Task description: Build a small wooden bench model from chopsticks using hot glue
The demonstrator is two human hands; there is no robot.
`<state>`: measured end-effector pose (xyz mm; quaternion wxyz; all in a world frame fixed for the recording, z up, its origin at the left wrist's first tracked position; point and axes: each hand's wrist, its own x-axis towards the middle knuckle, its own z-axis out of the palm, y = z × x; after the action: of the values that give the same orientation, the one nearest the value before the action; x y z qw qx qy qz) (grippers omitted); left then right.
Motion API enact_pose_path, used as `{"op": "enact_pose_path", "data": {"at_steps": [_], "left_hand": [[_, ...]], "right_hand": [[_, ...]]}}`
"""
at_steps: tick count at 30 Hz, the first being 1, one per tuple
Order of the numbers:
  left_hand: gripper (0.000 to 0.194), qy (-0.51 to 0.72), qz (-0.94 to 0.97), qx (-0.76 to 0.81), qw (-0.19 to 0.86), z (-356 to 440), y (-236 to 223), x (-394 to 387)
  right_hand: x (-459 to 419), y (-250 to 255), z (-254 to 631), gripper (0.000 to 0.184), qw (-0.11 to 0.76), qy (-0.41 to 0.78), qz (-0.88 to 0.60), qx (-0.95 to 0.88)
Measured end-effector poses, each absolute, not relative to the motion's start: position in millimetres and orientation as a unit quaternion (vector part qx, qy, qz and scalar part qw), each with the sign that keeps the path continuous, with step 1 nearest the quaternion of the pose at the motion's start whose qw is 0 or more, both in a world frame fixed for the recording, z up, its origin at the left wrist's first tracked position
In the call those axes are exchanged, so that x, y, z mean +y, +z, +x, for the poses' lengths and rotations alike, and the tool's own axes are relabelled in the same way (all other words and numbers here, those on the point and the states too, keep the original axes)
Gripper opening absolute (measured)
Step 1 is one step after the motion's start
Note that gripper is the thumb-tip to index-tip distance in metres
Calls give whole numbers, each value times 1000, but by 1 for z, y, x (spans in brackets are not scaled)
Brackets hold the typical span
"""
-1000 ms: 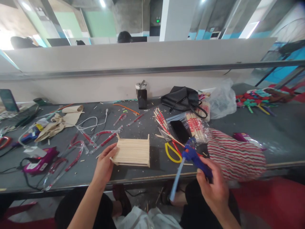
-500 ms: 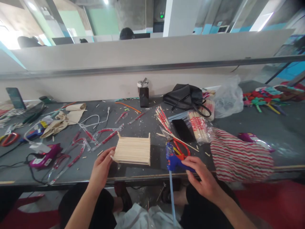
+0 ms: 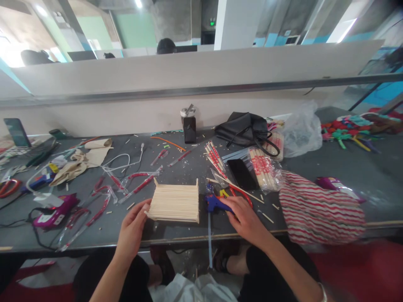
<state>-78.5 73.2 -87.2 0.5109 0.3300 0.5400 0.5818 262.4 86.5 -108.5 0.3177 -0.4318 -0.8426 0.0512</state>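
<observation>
"Stick frame (image 3: pixel 174 203), which way does it lie?"

"Its long side goes left to right, near the bench's (image 3: pixel 176 161) front edge. The left hand's (image 3: pixel 134 220) grip pinches its left end; the right hand's (image 3: pixel 244 216) grip holds the blue glue gun (image 3: pixel 215 203)"

"Any sticks (image 3: pixel 256 163) packed up?"

"Yes, in a clear wrapper (image 3: pixel 274 179) on the right"

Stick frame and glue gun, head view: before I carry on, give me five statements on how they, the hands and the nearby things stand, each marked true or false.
1. The left hand holds the stick frame at its left side. True.
2. The right hand is empty. False: it holds the blue glue gun.
3. The pale glue stick reaches past the table's near edge. True.
4. The striped cloth lies left of the stick frame. False: it lies to the right.
5. The black bag lies farther back than the flat phone. True.
</observation>
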Motion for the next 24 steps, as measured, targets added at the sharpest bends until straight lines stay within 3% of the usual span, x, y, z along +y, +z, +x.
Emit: {"op": "enact_pose_path", "data": {"at_steps": [9, 16, 24], "left_hand": [[44, 620, 317, 535, 478, -81, -94, 64], [65, 510, 454, 566, 462, -84, -95, 53], [57, 486, 476, 608, 409, -86, -103, 63]], "right_hand": [[102, -100, 320, 27, 304, -45, -619, -723], [95, -107, 327, 16, 251, 27, -677, -692], [84, -90, 313, 16, 336, 146, -708, -604]]}}
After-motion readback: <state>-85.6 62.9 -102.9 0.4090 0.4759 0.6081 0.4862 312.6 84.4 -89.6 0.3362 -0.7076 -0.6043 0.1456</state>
